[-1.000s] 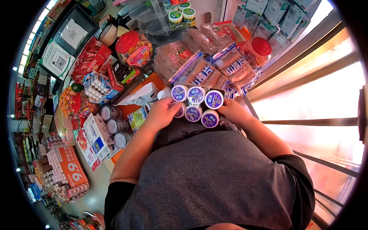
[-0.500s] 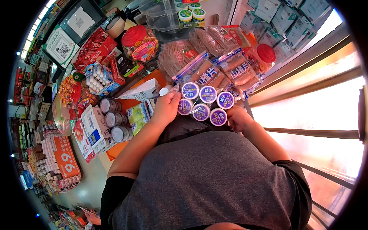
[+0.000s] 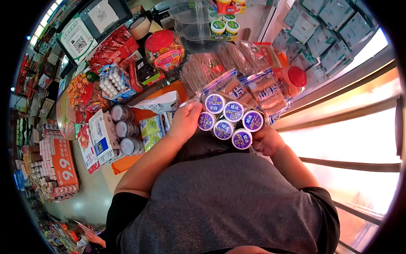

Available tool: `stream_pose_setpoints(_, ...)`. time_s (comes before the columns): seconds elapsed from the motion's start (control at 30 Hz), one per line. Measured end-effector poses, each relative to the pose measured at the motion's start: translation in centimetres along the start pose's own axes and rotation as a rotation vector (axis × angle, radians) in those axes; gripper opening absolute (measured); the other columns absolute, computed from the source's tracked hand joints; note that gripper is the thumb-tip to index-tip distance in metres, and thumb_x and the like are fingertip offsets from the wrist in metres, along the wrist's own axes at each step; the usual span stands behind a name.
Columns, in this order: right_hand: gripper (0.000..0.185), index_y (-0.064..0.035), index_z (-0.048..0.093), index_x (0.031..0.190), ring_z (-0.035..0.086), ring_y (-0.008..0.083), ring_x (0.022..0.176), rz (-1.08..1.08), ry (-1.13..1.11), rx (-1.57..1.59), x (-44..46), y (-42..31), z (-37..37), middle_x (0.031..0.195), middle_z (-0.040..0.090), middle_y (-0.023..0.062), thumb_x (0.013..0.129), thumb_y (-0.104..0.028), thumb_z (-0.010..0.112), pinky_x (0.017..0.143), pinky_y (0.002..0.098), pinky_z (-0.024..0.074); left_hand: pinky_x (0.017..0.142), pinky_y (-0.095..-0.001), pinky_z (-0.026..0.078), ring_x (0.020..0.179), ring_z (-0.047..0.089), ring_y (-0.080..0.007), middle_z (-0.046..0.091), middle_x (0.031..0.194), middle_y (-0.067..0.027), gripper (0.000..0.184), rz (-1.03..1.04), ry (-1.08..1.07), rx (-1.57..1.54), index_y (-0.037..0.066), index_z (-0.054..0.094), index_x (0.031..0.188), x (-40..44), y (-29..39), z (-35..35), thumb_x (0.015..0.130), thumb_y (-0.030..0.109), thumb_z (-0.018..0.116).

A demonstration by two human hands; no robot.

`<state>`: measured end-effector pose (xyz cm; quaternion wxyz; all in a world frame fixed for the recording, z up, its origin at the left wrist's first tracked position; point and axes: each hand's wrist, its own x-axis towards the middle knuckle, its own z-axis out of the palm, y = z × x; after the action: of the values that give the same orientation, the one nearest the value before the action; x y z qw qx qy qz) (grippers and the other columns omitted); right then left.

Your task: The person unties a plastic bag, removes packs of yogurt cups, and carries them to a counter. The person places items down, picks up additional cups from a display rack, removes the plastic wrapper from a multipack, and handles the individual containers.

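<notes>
Held in front of my chest is a clear-wrapped pack of several small round tubs with purple-and-white lids point(image 3: 233, 111), lids facing up at me. My left hand point(image 3: 186, 120) is closed on the pack's left edge, thumb on top. At the pack's lower right, my right hand point(image 3: 268, 139) has its fingers curled against the wrap; its fingertips are partly hidden. Just beyond the pack lie bags of brown hawthorn slices point(image 3: 262, 89). A white packet point(image 3: 158, 102) and green-printed packets point(image 3: 151, 129) lie left of my left hand.
Stacked grey-lidded tubs point(image 3: 122, 129) and a white carton point(image 3: 101, 137) stand left. Farther back are a red-lidded candy jar point(image 3: 165, 48), a clear tiered rack point(image 3: 190, 29) with green-lidded tubs point(image 3: 218, 27), and a QR-code sign point(image 3: 78, 42). A window frame point(image 3: 351, 163) borders the right.
The pack has tilted slightly, its right side coming lower and nearer to me. Both hands still hold it. My view has shifted a little, and a person's hand shows at the lower left.
</notes>
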<state>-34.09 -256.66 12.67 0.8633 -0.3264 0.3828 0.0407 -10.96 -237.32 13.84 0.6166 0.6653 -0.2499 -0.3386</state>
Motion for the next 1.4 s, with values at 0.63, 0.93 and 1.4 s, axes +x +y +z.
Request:
stream_pose_setpoints(0.63, 0.009, -0.0066, 0.052, 0.082, 0.04, 0.015, 0.049, -0.062, -0.24, 0.286, 15.9, -11.5, 8.9, 0.068, 0.048, 0.0061, 0.081, 0.002, 0.052, 0.044, 0.0291, 0.0297, 0.055, -0.0272, 0.05, 0.066, 0.063, -0.0105, 0.07, 0.091, -0.0026, 0.031, 0.1, 0.303, -0.114, 0.007, 0.068, 0.118, 18.0, 9.2, -5.2, 0.106, 0.028, 0.049)
stream_pose_setpoints(0.93, 0.01, -0.0058, 0.054, 0.092, 0.038, 0.0141, 0.048, -0.176, -0.487, 0.279, 15.3, -12.7, 13.5, 0.064, 0.048, 0.0052, 0.083, -0.001, 0.053, 0.043, 0.0294, 0.0298, 0.068, -0.026, 0.055, 0.081, 0.066, -0.0111, 0.07, 0.097, -0.0042, 0.027, 0.084, 0.353, -0.226, 0.004, 0.067, 0.114, 18.8, 12.8, -7.4, 0.106, 0.022, 0.048)
stream_pose_setpoints(1.4, 0.013, -0.0028, 0.051, 0.096, 0.038, 0.0153, 0.049, -0.148, -0.343, 0.479, 18.3, -15.1, 18.7, 0.075, 0.057, 0.012, 0.083, -0.001, 0.05, 0.046, 0.0276, 0.0312, 0.072, -0.0319, 0.056, 0.088, 0.069, -0.0155, 0.071, 0.104, -0.0061, 0.031, 0.063, 0.351, -0.412, 0.003, 0.068, 0.118, 23.2, 16.4, -9.1, 0.102, 0.022, 0.05)
